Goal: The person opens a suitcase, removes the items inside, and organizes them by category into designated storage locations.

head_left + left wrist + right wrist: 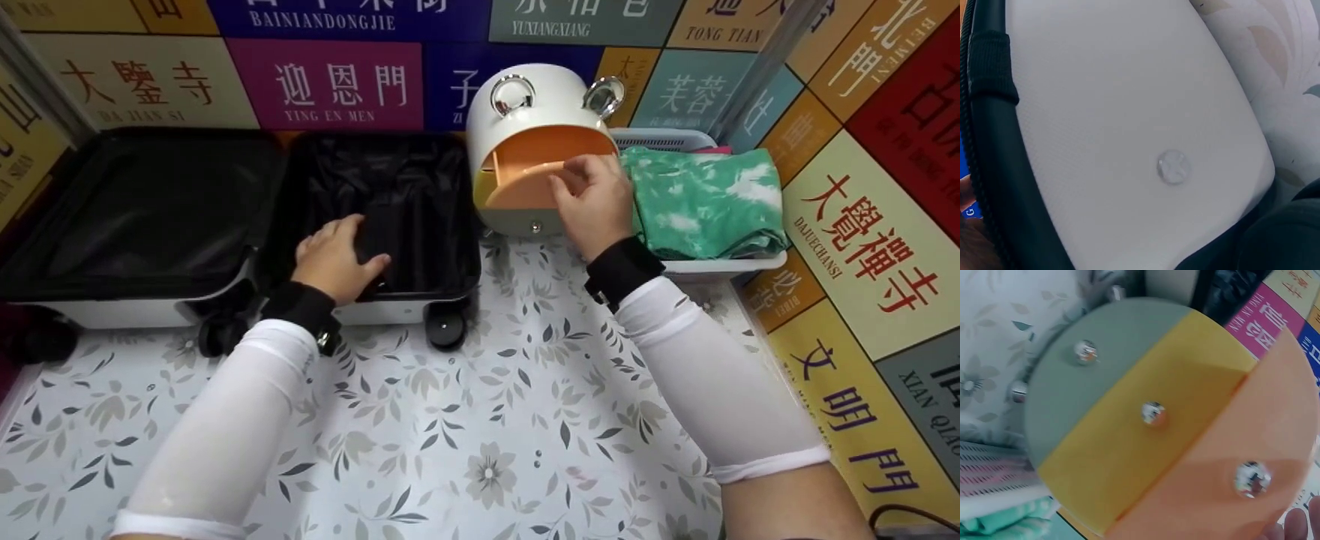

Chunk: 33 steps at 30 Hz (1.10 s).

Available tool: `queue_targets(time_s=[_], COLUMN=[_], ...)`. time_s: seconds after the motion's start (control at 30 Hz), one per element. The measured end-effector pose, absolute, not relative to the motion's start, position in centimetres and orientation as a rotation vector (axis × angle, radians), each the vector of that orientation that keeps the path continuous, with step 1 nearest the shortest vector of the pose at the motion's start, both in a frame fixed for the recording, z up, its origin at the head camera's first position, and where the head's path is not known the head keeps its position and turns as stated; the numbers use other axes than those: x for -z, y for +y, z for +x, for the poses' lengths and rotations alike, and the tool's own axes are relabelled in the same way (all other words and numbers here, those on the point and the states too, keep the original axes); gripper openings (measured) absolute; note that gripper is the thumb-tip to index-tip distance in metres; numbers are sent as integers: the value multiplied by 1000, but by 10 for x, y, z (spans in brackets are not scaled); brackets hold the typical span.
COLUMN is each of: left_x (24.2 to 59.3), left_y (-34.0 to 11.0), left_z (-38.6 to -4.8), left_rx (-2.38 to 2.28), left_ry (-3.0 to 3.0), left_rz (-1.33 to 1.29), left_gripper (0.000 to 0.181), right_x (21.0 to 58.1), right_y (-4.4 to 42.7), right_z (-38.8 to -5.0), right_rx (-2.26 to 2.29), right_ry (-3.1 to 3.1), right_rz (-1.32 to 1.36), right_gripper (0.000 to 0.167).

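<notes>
A round white drawer box [559, 94] with chrome ears stands at the back, its orange top drawer [525, 191] pulled out. My right hand [598, 199] pinches the upper rim of that drawer's front between thumb and fingers. Up close in the right wrist view, the orange drawer front [1280, 410] bears a round metal knob, above yellow and grey-green fronts. My left hand [335, 259] is spread over the near edge of an open suitcase [405, 240] with black lining, holding nothing. The left wrist view mostly shows the suitcase's white outer shell [1117, 112].
Left of the lined half lies the suitcase's other half [142, 217]. A white basket [735, 264] with a folded green and white cloth [705, 202] stands right of the drawer box. Black wheels [446, 328] stick out toward me over the flower-patterned tabletop [450, 450]. Lettered panels rise behind and at the right.
</notes>
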State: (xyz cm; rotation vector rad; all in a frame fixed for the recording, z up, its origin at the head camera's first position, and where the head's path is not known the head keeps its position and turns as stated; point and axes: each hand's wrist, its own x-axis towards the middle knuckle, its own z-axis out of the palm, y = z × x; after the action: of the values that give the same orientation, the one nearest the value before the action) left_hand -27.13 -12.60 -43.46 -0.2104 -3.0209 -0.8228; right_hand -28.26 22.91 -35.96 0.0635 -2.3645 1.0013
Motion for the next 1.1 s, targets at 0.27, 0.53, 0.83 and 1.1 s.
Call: queue_targets(time_s=[0.27, 0.53, 0.83, 1.1], left_x=[434, 435, 437, 438], left_y=[-127, -127, -127, -128], left_z=[-270, -270, -271, -271], left_rx=[831, 832, 837, 846], left_ry=[-3016, -3013, -3007, -3008], left_rz=[-208, -203, -205, -194], left_gripper=[82, 82, 81, 82], right_x=[379, 385, 388, 388], right_y=[235, 235, 234, 232], right_z=[-283, -285, -286, -289], right_rx=[-959, -1005, -986, -1026], right_ry=[-2413, -2423, -2406, -2395], right_rz=[46, 0, 6, -13], right_gripper=[25, 20, 15, 15])
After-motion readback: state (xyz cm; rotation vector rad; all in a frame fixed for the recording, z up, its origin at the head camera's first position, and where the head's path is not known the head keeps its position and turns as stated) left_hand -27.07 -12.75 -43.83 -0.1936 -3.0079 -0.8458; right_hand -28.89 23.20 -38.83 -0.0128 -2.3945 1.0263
